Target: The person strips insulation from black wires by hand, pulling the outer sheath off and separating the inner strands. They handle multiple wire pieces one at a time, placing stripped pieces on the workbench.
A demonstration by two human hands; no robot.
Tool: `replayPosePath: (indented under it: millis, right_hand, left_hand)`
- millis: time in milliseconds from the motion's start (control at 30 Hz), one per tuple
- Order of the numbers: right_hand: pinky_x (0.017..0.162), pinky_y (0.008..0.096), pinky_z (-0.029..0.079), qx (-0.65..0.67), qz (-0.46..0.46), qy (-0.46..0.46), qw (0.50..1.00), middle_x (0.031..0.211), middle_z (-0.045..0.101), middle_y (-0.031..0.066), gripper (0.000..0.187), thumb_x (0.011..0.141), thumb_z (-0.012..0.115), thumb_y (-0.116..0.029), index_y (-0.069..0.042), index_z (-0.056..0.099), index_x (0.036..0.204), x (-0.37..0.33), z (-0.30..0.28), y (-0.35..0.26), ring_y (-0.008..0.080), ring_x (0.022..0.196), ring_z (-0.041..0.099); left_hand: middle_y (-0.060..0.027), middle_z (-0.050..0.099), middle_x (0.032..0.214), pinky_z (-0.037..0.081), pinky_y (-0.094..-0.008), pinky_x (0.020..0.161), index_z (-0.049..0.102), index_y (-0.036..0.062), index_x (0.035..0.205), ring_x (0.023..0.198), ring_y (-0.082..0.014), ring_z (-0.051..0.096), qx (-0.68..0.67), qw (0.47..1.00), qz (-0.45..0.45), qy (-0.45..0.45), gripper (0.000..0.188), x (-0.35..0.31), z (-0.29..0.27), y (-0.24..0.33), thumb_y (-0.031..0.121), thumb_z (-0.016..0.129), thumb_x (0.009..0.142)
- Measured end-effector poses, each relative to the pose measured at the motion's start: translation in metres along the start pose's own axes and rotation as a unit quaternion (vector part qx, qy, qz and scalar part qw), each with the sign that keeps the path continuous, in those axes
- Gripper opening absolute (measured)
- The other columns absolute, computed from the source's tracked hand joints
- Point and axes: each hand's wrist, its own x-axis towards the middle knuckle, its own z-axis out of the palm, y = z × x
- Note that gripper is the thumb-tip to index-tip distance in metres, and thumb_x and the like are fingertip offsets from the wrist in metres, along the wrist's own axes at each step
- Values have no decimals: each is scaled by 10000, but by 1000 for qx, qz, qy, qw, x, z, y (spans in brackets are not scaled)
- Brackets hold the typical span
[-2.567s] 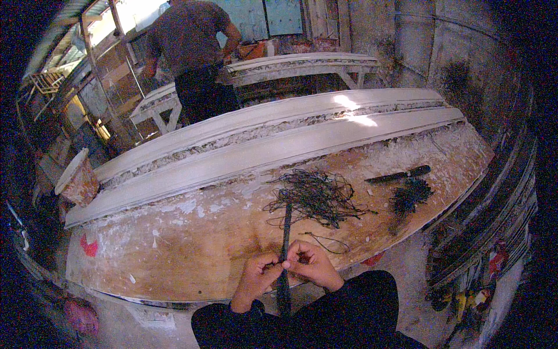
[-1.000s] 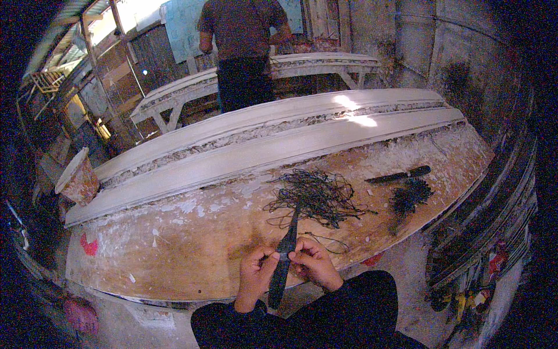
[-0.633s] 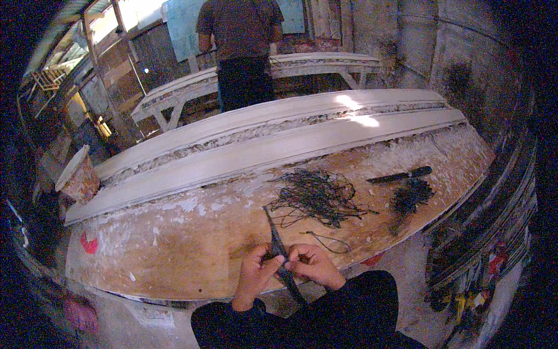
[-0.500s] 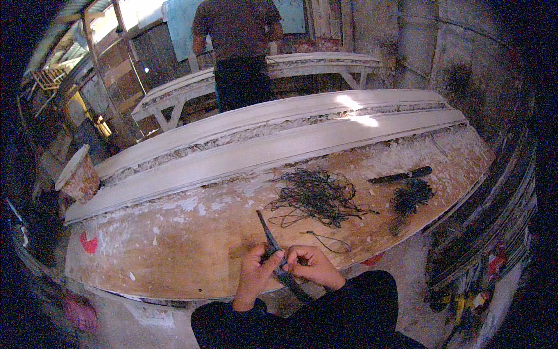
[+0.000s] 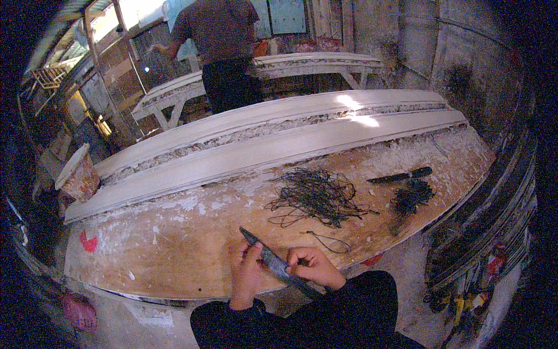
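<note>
My left hand [image 5: 247,270] pinches a long, dark, flat strip [image 5: 273,262] near its pointed upper end. The strip slants down to the right, past my right hand [image 5: 311,266], whose fingers are closed at its edge; its lower end passes close to my dark sleeve. What it is made of, I cannot tell. A short looped cord [image 5: 330,239] lies just beyond my right hand. Farther off are a loose tangle of dark cord loops [image 5: 319,198], a smaller dark cord bundle [image 5: 411,196] and a knife [image 5: 401,174] with a black handle.
A paint-spotted wooden board [image 5: 168,250] with a curved front edge lies under my hands. White-coated long planks [image 5: 261,142] run behind it. A stained bucket [image 5: 80,179] leans at the left. Beyond stands another person [image 5: 224,46] beside a white trestle [image 5: 314,64].
My left hand has shifted slightly left, and the strip now tilts more to the left, showing more of its flat face. The other person has moved left with an arm stretched out.
</note>
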Motion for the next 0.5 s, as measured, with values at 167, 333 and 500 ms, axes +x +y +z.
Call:
replayPosePath:
  millis: [167,333,500]
  right_hand:
    - [575,203,331,21,19,51,998,671,443,-18,123,741,597,-87,-53,496,680,2,8,-6,70,632,422]
    - [538,188,345,-21,10,82,996,711,430,-30,175,758,622,-165,-75,478,715,3,8,-8,50,618,417]
    - [447,169,333,-25,-11,89,996,693,433,-41,174,770,606,-170,-90,465,705,3,7,-4,28,576,419]
  left_hand:
    - [-10,534,685,406,-232,457,548,57,743,561,-85,498,-6,999,8,-43,71,-5,2,14,116,577,769]
    - [7,513,555,385,-207,423,534,47,645,479,-66,487,302,936,82,-164,146,-12,5,25,106,601,761]
    - [3,524,553,383,-189,425,533,46,662,487,-54,493,287,932,92,-203,150,-15,6,28,128,605,765]
